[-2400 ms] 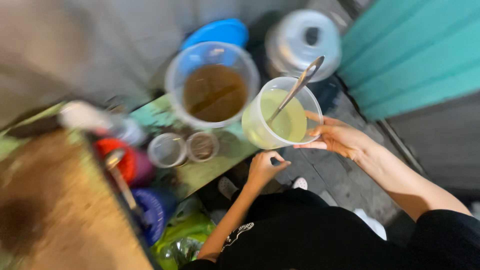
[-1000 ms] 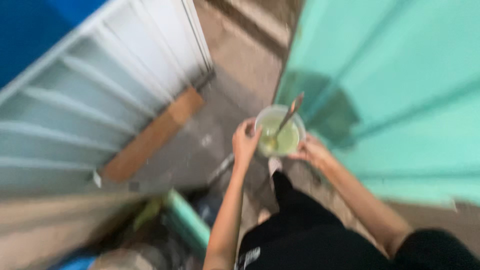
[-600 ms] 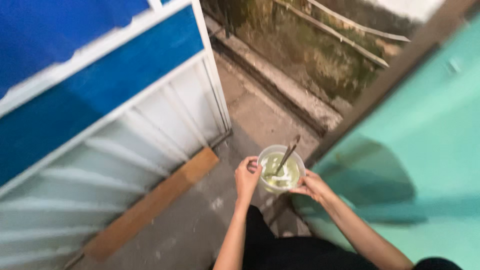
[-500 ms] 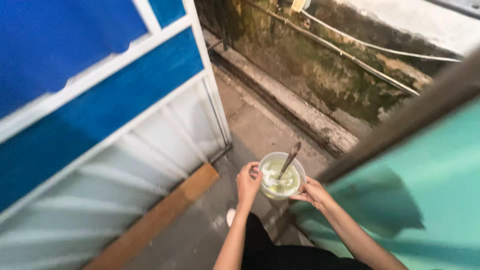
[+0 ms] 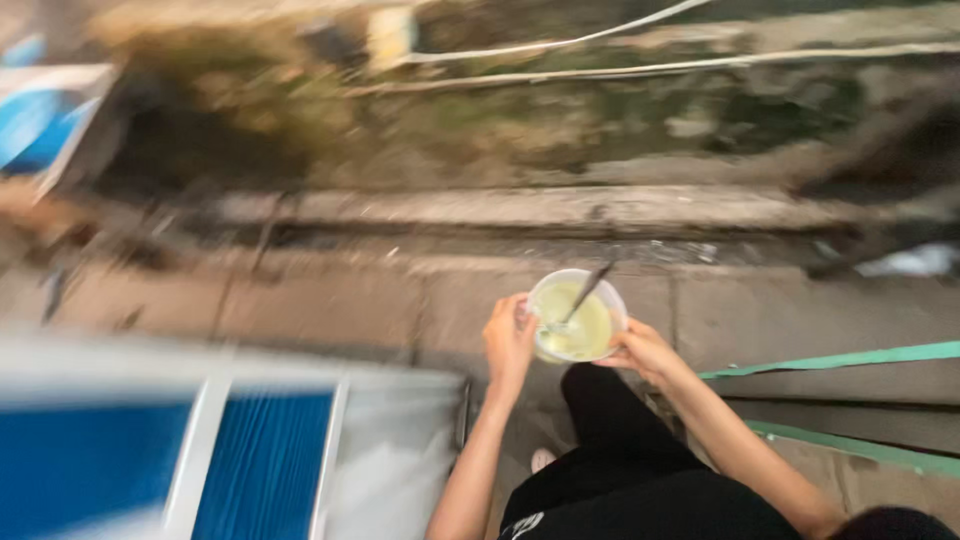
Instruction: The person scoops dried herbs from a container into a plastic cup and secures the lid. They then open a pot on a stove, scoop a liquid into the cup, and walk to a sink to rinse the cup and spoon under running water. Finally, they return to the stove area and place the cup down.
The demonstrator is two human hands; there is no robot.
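Head view: a clear plastic container [image 5: 577, 315] of pale yellow-green liquid sits just right of the frame's centre, carried between both hands above the concrete ground [image 5: 330, 300]. The left hand [image 5: 508, 338] is clenched around the container's left wall, fingers curled over the side, thumb near the rim. The right hand [image 5: 645, 350] grasps the right wall from the lower right, its fingers wrapped behind the container (only partly seen). A spoon [image 5: 580, 296] stands in the liquid, its handle slanting up toward the upper right past the rim; neither hand touches it.

Below the container, at the lower middle of the frame, are the person's black trousers [image 5: 620, 470], and a light-coloured shoe [image 5: 541, 459] shows just beside the left forearm. A blue and white corrugated metal panel [image 5: 210, 450] fills the lower left, badly blurred. Across the upper half runs a raised concrete kerb [image 5: 560, 208], with a mossy, stained wall [image 5: 560, 120] behind it and pale pipes or cables [image 5: 640, 70] along the top (blur hides which). At the right edge, green-painted strips [image 5: 850, 358] cross the ground diagonally, well apart from the hands.
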